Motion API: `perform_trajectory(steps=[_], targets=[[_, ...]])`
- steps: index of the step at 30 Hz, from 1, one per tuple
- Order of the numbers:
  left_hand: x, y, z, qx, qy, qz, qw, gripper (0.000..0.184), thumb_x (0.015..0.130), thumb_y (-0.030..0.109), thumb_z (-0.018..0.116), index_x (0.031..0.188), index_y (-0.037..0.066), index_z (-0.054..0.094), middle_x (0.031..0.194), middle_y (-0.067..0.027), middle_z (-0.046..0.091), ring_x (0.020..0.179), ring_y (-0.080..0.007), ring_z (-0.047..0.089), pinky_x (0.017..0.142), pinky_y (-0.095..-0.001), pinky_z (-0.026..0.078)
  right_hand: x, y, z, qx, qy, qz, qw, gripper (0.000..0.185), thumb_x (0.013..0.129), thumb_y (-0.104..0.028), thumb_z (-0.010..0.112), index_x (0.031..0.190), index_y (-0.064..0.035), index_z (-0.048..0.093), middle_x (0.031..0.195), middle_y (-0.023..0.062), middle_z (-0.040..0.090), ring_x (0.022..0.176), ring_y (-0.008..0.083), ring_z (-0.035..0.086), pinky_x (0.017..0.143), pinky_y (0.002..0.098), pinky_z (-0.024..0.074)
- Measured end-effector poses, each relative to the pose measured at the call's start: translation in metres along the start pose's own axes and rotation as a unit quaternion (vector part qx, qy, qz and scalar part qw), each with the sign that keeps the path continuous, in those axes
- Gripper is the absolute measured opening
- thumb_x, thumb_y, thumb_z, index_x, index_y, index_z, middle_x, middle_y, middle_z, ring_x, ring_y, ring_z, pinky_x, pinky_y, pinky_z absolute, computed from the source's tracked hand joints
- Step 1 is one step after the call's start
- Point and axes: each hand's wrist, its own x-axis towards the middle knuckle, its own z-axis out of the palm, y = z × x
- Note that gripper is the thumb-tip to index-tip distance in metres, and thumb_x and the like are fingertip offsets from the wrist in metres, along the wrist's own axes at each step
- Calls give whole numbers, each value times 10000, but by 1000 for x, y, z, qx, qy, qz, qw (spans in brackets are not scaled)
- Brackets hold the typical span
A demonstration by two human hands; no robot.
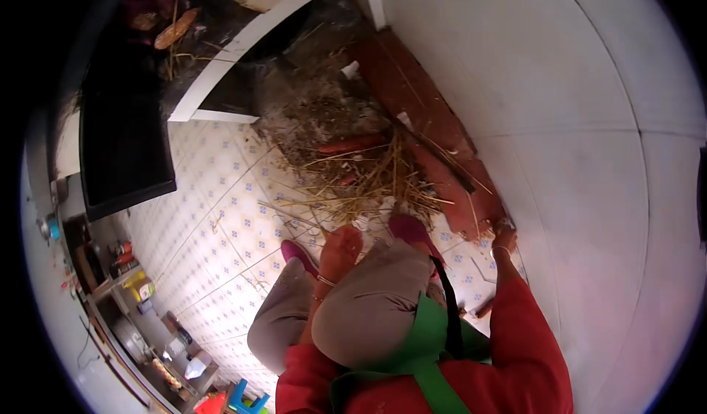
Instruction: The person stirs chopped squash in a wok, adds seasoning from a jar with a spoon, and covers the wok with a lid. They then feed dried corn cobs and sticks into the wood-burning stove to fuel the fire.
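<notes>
1. Red board (460, 186): along the wall (574, 171).
2. Right hand (504, 239): at the board's near end; I can't tell its grip.
3. Left hand (340, 252): apart from the board, grip unclear.
4. Straw (368, 186): beside the board.

The board (409, 90) is long, flat and dull red, with a scuffed surface, and lies along the wall (574, 112) on the right, its near end beside the right hand (504, 239). A thin dark stick (451, 171) rests slantwise on it. Left of the board, yellow straw (390, 182) spreads in a loose tangle, near the left hand (340, 253). A short red piece (355, 144) lies at the straw's far side.
</notes>
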Motion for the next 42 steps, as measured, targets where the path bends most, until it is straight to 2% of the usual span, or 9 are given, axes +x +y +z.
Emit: perform_trajectory(steps=[6, 8, 13, 18, 22, 26, 29, 36, 42], targets=[[16, -13, -22, 9, 38, -2, 999, 237, 903, 213, 529, 1077, 52, 540, 965, -63, 634, 939, -188, 593, 831, -327, 486, -43, -43, -72, 65, -66, -22, 996, 331, 753, -351, 655, 942, -82, 613, 978, 150, 575, 936, 342, 579, 763, 461, 474], [39, -32, -51, 460, -22, 218, 860, 281, 865, 150, 571, 1113, 25, 527, 1033, -86, 621, 954, -205, 595, 851, -317, 476, -64, -68, -108, 203, -74, -183, 959, 346, 746, -259, 632, 972, 1, 593, 952, 209, 615, 892, 370, 593, 758, 424, 481], [63, -41, -30, 688, -108, 293, 655, 329, 832, 131, 597, 1140, 34, 535, 1158, -77, 573, 1078, -196, 528, 892, -335, 447, -112, -231, -114, 259, -106, -490, 825, 318, 781, -297, 610, 993, -60, 593, 844, 189, 599, 815, 339, 588, 716, 427, 476], [90, -43, -13, 160, -4, 83, 984, 242, 869, 201, 573, 1099, 125, 553, 1091, -23, 578, 1012, -141, 511, 804, -324, 448, -164, -335, -109, 246, -255, -569, 742, 273, 782, -294, 579, 971, -104, 629, 880, 189, 608, 831, 342, 596, 741, 435, 480], [114, -27, -37, 81, 147, -48, 985, 197, 899, 344, 541, 1052, 222, 526, 1021, 31, 549, 889, -148, 493, 819, -343, 424, -162, -365, -91, 100, -388, -706, 583, 236, 814, -244, 553, 935, -45, 589, 825, 157, 585, 779, 347, 591, 698, 428, 481], [140, -29, -54, 57, 249, -1, 967, 202, 870, 330, 594, 1026, 224, 522, 992, 37, 531, 851, -145, 491, 758, -353, 441, -125, -404, -91, 12, -175, -791, 586, 176, 823, -191, 546, 936, -64, 593, 831, 138, 585, 786, 342, 597, 679, 417, 493], [148, -18, -53, 71, 268, 3, 961, 273, 862, 304, 612, 1089, 197, 504, 1005, 23, 523, 861, -159, 505, 756, -360, 454, -92, -435, -133, 204, 7, -625, 754, 241, 793, -92, 598, 1030, -62, 565, 943, 152, 573, 892, 325, 586, 754, 426, 510], [164, 5, -44, 106, 272, 104, 951, 199, 871, 186, 605, 981, 63, 494, 861, -15, 551, 736, -129, 540, 604, -262, 457, -87, -438, -91, 11, 83, -649, 756, 414, 790, -109, 618, 1183, -53, 501, 1046, 181, 568, 953, 360, 550, 830, 444, 480], [201, 4, -117, 194, 241, 177, 935, 269, 872, 162, 596, 1106, 95, 483, 979, -24, 553, 849, -145, 539, 729, -307, 464, -100, -357, -143, 251, -50, -432, 865, 495, 756, -127, 615, 1225, -72, 465, 1188, 199, 496, 1020, 381, 514, 852, 462, 444]])
